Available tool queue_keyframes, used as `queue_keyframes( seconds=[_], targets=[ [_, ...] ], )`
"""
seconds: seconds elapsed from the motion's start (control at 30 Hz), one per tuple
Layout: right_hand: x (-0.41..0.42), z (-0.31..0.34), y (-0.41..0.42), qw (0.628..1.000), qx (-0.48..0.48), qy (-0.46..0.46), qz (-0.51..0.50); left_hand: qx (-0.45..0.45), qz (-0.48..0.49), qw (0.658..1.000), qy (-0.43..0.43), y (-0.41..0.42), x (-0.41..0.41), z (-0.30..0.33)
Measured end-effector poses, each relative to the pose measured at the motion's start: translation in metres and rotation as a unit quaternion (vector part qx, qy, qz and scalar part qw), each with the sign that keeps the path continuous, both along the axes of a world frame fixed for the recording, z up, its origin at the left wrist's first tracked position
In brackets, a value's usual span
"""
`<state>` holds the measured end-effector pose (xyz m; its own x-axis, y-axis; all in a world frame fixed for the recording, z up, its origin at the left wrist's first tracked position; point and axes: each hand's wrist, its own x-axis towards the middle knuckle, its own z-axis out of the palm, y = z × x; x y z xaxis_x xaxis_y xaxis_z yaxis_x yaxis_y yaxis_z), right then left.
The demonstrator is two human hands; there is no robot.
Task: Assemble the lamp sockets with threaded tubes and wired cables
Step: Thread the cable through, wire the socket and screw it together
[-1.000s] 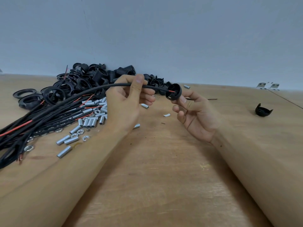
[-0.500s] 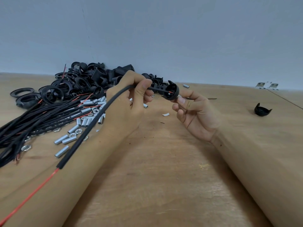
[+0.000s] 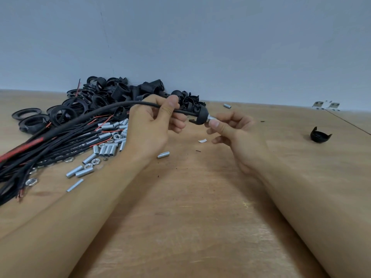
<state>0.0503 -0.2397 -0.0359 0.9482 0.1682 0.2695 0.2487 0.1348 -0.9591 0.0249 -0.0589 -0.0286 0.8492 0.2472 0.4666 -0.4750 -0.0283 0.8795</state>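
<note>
Pale blue-grey wall fills the upper half of the frame, meeting a wooden tabletop (image 3: 200, 197) that runs across the lower half; at the far left edge a bundle of black cables (image 3: 46, 149) with red inner wires fans out toward the lower left corner; behind it, in the upper left of the table, sits a heap of black socket parts (image 3: 112, 93), rings and threaded shells piled against the wall; just below that heap, left of centre, lie scattered threaded tubes (image 3: 106, 150) of bright metal, mixed with a few hex nuts (image 3: 31, 181); one more tube (image 3: 163, 155) lies by itself near the centre, just beside the left wrist.

Moving to the middle, the left hand (image 3: 152, 129) is curled around a single black cable (image 3: 96, 113), thumb on top pinning it against the fingers; that cable arcs from the lower left up through the fist and runs on into a black socket cap (image 3: 200, 117) held in the air at frame centre; a short metal tube end (image 3: 210, 117) sticks out of the cap's right side; the right hand (image 3: 236, 135) pinches that tube end between thumb and forefinger, its other fingers loosely bent below; a small white scrap (image 3: 202, 140) lies on the wood under the hands.

Further right, another black cap (image 3: 320, 135) rests alone on the table, prongs up; in the upper right, by the wall, are small metal brackets (image 3: 326, 105).
</note>
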Motion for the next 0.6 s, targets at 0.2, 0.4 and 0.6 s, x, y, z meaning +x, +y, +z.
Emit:
queue_keyframes(
  seconds=[0.2, 0.4, 0.6],
  targets=[
    [-0.001, 0.002, -0.002, 0.998, 0.041, 0.031, 0.038, 0.019, -0.004, 1.0, 0.019, -0.001, 0.002, -0.003],
    [-0.002, -0.002, 0.002, 0.998, -0.012, 0.031, 0.057, 0.065, -0.018, 0.997, 0.034, 0.003, 0.002, -0.004],
    [-0.002, -0.003, 0.005, 0.998, -0.031, 0.033, 0.034, 0.059, 0.012, 0.996, 0.06, 0.0, 0.004, -0.003]
  ],
)
